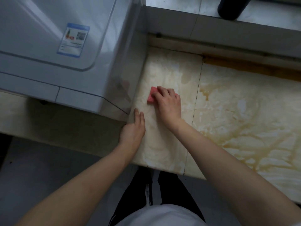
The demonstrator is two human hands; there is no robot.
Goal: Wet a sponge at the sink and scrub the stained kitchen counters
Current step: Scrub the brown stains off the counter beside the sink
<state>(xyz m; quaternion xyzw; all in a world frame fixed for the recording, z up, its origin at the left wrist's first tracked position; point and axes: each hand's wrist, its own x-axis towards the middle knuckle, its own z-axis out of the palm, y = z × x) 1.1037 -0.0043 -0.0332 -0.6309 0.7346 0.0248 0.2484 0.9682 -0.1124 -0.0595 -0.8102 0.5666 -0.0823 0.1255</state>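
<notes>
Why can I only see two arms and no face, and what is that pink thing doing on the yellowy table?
The camera sits on the person's head and looks down, so you see what they see: their own arms, never their face. There is only this one picture.

The right hand presses a flat pink rectangular sponge onto the pale stone kitchen counter. Most of the sponge hides under the fingers. The left hand holds nothing; it rests flat at the counter's left edge.

The yellow-brown streaks on the counter's right side are stains, with whitish smears that may be foam. To the left stands a big white appliance with a blue sticker. A dark round object sits on the ledge at the back; I cannot tell what it is.
</notes>
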